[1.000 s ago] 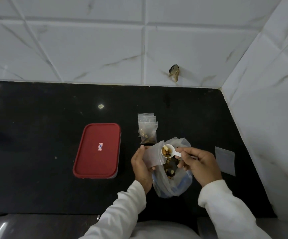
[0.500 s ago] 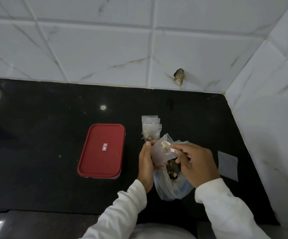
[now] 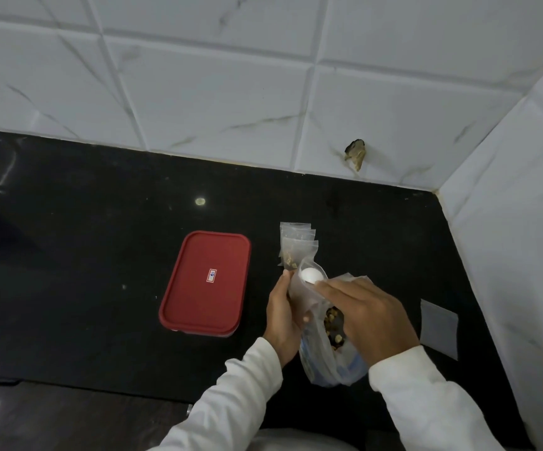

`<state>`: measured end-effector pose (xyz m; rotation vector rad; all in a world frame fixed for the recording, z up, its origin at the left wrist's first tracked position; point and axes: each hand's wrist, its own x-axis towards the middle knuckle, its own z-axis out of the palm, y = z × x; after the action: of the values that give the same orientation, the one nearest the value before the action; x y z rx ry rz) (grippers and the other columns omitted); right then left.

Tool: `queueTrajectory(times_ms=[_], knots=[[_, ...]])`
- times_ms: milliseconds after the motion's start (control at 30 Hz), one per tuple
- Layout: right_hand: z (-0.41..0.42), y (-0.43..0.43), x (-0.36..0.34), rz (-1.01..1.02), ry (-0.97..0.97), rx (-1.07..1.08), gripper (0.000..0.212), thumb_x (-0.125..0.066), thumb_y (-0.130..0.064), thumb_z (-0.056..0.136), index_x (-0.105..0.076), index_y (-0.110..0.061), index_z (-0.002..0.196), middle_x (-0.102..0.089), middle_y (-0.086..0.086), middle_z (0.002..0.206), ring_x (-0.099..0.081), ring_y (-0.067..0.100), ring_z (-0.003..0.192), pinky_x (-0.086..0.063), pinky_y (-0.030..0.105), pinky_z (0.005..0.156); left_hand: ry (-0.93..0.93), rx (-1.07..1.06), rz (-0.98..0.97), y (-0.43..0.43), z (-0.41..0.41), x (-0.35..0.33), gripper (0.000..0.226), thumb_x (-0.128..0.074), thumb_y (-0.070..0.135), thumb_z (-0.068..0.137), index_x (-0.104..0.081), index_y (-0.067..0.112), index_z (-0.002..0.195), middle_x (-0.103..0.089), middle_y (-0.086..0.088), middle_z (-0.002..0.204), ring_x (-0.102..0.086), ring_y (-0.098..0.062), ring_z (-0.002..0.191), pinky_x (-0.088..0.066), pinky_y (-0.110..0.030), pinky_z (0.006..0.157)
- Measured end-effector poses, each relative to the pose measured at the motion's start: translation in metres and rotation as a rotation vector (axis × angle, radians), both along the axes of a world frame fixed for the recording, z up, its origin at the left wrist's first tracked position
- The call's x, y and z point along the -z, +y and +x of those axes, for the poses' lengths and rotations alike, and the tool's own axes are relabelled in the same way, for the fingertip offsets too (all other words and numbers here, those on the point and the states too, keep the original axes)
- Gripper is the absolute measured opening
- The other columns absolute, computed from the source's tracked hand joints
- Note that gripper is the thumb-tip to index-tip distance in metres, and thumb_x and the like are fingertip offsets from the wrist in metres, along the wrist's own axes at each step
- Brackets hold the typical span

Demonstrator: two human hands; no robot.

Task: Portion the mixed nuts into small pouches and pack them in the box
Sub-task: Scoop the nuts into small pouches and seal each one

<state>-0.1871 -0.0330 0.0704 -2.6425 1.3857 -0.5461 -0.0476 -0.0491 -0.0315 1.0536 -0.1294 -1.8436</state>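
Note:
My left hand holds a small clear pouch upright with its mouth open. My right hand grips a white measuring spoon, turned bowl-down inside the pouch's mouth. Under both hands stands a large clear bag of mixed nuts, open at the top. Just behind it lies a small stack of filled pouches. The box with a red lid sits closed to the left of my hands.
One empty flat pouch lies at the right near the tiled side wall. The black counter ends at tiled walls behind and to the right. A chipped hole marks the back wall.
My right hand carried the spoon of nuts from above the big bag into the small pouch's mouth and tipped it over. The left hand raised the pouch slightly.

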Motion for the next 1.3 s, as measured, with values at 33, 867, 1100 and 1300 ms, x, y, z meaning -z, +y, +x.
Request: queueTrajectory(times_ms=[33,867,1100,1300], knots=[[-0.001,0.002,0.008,0.004,0.027,-0.002,0.059,-0.097,-0.007,0.026,-0.076,-0.006,0.081,-0.073,0.004,0.078,-0.07,0.013,0.066,-0.056,0.024,0.055,0.007,0.007,0.004,0.0,0.0,0.0,0.055,-0.047,0.053,0.1,-0.064,0.012,0.132,-0.07,-0.019,0.124,-0.067,-0.032,0.118,-0.053,-0.045,0.097],[-0.042,0.028,0.084,0.574,-0.142,0.678,0.026,-0.056,-0.022,0.096,-0.064,-0.028,0.12,-0.065,-0.007,0.111,-0.06,0.008,0.104,-0.048,0.021,0.09,0.09,-0.055,0.114,0.008,-0.004,0.022,0.043,-0.051,0.046,0.101,-0.062,0.013,0.128,-0.07,-0.011,0.084,-0.07,-0.016,0.059,-0.054,-0.022,0.044],[-0.03,-0.002,0.091,1.089,0.115,0.69,0.055,-0.061,-0.023,0.093,-0.039,-0.014,0.143,-0.045,0.009,0.14,-0.043,0.024,0.13,-0.034,0.035,0.11,0.01,-0.04,0.175,0.019,-0.011,0.031,0.066,-0.052,0.056,0.095,-0.054,0.011,0.143,-0.072,-0.027,0.103,-0.073,-0.038,0.086,-0.056,-0.027,0.059],[-0.027,0.022,0.096,0.538,0.016,0.461,0.044,-0.047,-0.004,0.093,-0.058,-0.021,0.133,-0.063,0.002,0.123,-0.057,0.02,0.112,-0.045,0.028,0.093,-0.027,-0.072,0.187,0.018,-0.02,0.028,0.068,-0.053,0.057,0.093,-0.056,0.01,0.142,-0.069,-0.031,0.113,-0.074,-0.033,0.082,-0.057,-0.03,0.076]])
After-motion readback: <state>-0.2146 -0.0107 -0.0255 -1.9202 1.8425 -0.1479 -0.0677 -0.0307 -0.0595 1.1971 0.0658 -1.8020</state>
